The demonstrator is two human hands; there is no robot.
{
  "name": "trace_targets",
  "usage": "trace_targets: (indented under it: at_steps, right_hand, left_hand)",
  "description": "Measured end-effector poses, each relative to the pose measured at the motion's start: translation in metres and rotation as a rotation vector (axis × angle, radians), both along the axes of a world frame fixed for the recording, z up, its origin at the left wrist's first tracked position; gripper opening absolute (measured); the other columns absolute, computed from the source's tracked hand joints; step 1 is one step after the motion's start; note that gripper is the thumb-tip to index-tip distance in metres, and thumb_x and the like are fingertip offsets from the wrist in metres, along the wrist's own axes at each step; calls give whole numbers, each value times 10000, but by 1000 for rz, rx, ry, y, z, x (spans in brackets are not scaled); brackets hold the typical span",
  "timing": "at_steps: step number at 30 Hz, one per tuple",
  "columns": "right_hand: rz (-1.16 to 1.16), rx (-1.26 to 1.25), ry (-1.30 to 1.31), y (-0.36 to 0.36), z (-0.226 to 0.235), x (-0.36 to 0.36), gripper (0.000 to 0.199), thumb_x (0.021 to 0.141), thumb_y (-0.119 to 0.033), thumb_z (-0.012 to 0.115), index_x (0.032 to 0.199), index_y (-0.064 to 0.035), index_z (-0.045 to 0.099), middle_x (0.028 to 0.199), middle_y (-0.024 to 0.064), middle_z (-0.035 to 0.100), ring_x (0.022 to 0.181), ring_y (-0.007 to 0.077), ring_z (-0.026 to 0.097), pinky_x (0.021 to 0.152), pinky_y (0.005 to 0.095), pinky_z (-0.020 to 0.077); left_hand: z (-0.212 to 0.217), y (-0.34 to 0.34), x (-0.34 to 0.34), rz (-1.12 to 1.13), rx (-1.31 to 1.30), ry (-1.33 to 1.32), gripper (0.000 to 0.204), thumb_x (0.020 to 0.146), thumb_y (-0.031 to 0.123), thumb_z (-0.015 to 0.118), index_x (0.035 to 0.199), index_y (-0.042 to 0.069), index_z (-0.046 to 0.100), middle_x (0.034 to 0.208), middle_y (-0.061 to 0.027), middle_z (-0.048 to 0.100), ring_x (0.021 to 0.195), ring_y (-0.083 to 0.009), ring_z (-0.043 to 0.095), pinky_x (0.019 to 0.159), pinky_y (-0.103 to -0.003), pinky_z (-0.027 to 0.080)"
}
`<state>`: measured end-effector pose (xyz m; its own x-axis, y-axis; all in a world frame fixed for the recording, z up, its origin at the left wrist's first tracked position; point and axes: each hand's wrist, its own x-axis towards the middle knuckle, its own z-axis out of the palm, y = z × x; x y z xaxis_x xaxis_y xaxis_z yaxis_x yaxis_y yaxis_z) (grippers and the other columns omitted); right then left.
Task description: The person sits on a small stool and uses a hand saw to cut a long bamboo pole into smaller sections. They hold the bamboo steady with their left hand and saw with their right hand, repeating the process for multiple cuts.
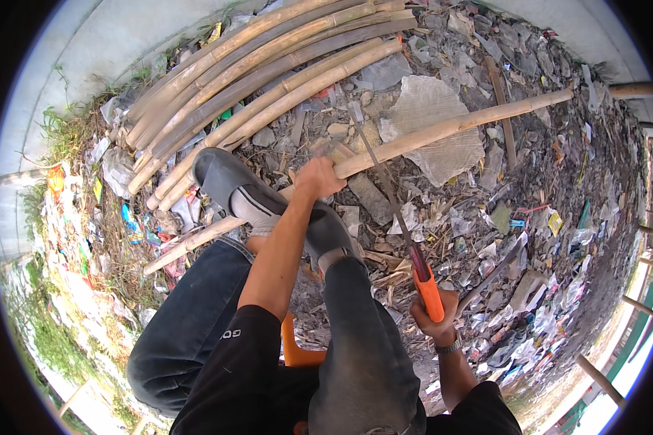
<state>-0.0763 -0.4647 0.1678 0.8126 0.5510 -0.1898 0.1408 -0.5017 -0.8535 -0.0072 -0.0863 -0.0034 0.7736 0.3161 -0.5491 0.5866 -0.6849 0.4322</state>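
Note:
My left hand [321,178] is closed around a long bamboo pole [442,133] that slants from the lower left up to the far right. Closed on the orange handle of a handsaw [395,206], my right hand [435,316] is low and to the right. The saw's thin dark blade runs up and left, crossing the pole just right of my left hand. Whether its teeth have cut into the bamboo I cannot tell. My grey shoe [228,177] is beside the pole, left of my left hand, and my other shoe [326,228] is below that hand.
Several bamboo poles [268,69] lie stacked at the far left. Beneath the held pole is a flat pale slab [432,130]. Plastic scraps and rubble [515,290] cover the ground. An orange seat [297,351] shows between my legs. A pale wall [87,65] bounds the far side.

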Motion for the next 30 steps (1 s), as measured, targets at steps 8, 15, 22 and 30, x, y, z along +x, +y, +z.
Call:
trace_targets:
  at_steps: [8, 15, 22, 30]
  right_hand:
    - [-141, -8, 266, 18, -17, -9, 175, 784, -47, 759, 697, -32, 608, 576, 10, 603, 506, 73, 572, 491, 277, 449]
    - [-8, -148, 50, -23, 5, -51, 165, 748, -38, 753, 663, -40, 611, 569, 67, 600, 485, 138, 581, 494, 296, 445]
    - [-206, 99, 129, 104, -53, 30, 206, 791, -52, 754, 705, -24, 569, 614, -21, 535, 558, 51, 469, 512, 265, 388]
    - [-160, -144, 184, -3, 26, -47, 119, 763, -41, 750, 742, 2, 642, 592, 22, 603, 537, 69, 558, 528, 277, 463]
  left_hand:
    - [18, -7, -2, -1, 54, 33, 507, 740, 445, 776, 1058, 51, 807, 1091, -237, 768, 1042, -387, 742, 963, -463, 579]
    - [8, -23, -26, 161, 208, -16, 491, 755, 438, 765, 1081, 73, 805, 998, -231, 778, 955, -405, 759, 900, -466, 599]
    - [13, -10, -5, 107, 170, 54, 436, 783, 315, 701, 1094, 26, 802, 1067, -268, 765, 1022, -419, 750, 948, -473, 590]
    - [23, -5, -5, 97, 167, 101, 427, 768, 263, 683, 1085, -3, 789, 1083, -264, 764, 1044, -431, 745, 946, -459, 595]
